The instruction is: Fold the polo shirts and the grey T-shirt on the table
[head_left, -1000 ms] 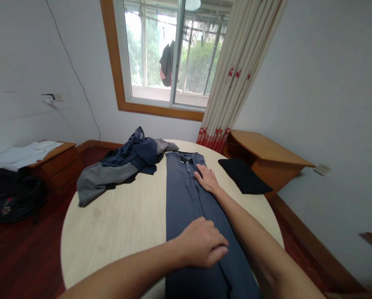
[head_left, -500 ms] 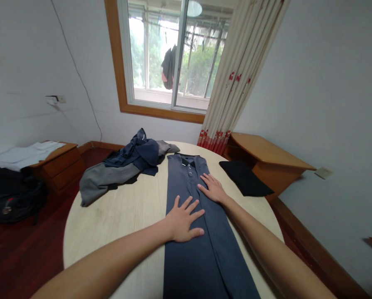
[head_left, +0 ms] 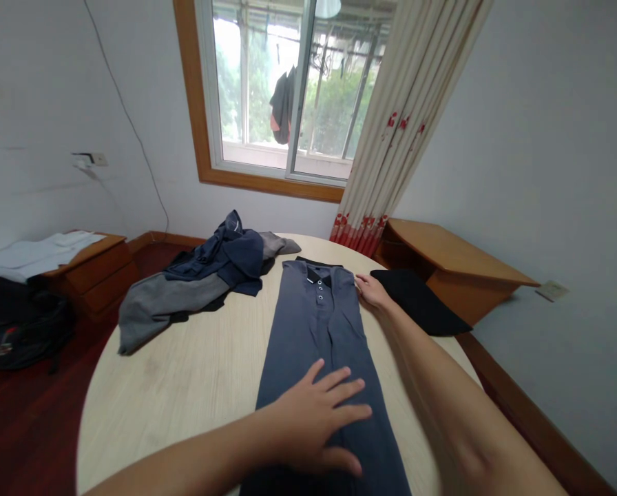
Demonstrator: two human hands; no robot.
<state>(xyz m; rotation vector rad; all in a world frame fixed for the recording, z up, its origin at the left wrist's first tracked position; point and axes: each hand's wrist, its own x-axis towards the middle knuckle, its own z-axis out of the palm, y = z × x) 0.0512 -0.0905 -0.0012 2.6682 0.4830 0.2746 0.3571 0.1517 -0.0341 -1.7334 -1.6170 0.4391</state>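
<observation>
A grey-blue polo shirt (head_left: 301, 331) with a dark collar and a short buttoned placket lies lengthwise on the round table, its sides folded inward into a long strip. My left hand (head_left: 311, 420) is over the lower part of the shirt, palm down with fingers spread; whether it presses on the cloth I cannot tell. Up by the collar end, my right hand (head_left: 373, 292) is at the shirt's right edge near the shoulder, its fingers drawn together on the fabric's edge.
A heap of crumpled dark blue and grey clothes (head_left: 231, 258) lies at the table's far left. Some folded black cloth (head_left: 419, 303) is on the right, beside a wooden desk (head_left: 458, 253). The pale round table (head_left: 184, 386) stands before a window and curtain (head_left: 406, 103).
My right hand has moved off the shirt's middle to its right edge near the shoulder, fingers closing. My left hand has slid nearer to me. The shirt's right fold now lies wider.
</observation>
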